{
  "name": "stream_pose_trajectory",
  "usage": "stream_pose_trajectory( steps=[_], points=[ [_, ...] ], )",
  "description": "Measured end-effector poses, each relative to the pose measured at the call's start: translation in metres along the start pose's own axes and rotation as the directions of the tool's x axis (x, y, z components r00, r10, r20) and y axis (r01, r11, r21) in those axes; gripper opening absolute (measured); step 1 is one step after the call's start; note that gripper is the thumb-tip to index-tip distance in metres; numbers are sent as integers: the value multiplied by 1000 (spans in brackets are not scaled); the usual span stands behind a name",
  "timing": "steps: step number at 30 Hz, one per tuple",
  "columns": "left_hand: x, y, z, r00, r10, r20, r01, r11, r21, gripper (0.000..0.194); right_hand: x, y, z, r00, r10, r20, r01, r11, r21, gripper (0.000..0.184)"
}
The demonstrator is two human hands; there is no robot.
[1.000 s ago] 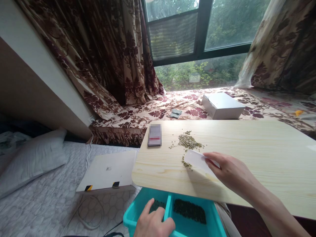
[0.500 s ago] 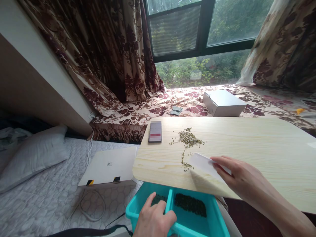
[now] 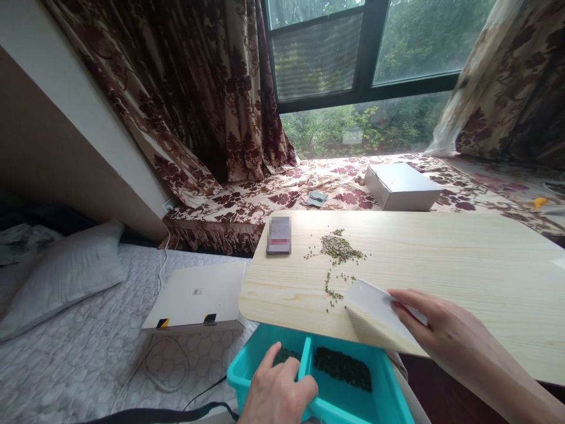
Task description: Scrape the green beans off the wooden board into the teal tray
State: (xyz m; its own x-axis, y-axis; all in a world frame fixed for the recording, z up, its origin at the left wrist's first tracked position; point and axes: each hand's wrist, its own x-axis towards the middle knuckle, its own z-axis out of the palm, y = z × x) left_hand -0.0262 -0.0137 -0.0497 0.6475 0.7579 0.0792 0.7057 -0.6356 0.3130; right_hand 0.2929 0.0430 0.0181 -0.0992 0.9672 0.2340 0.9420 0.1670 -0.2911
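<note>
In my right hand is a thin white scraper with a rounded end, pinched between thumb and fingers. Its tip touches or hovers just over the wooden tabletop, right of a short trail of small green beans. A larger heap of the same beans lies farther back. Below the table's front edge, my left hand grips the two-compartment teal bin at its divider, thumb right of it and fingers left. Many dark beans fill part of the right compartment; a few show in the left.
A small blurred booklet or box sits at the table's back left corner. Left of the table, a flat white box rests on the quilted bed. Another white box and a folded grey-green cloth lie on the window ledge.
My right hand has drawn the scraper back to the right and toward me, away from the bean trail. Some beans there have shifted. My left hand keeps its hold on the bin.
</note>
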Motion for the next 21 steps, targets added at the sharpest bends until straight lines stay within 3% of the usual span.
stream_pose_trajectory(
  steps=[8,14,21],
  points=[
    [4,4,18,994,-108,-18,108,994,21,42,-1,-4,5,1000,-16,19,15,999,33,33],
    [8,5,7,997,-72,37,71,997,19,43,5,-11,11,999,-15,51,13,999,32,35],
    [6,7,2,996,-92,12,92,996,-7,41,9,-19,8,999,-23,37,21,999,47,34]
  ],
)
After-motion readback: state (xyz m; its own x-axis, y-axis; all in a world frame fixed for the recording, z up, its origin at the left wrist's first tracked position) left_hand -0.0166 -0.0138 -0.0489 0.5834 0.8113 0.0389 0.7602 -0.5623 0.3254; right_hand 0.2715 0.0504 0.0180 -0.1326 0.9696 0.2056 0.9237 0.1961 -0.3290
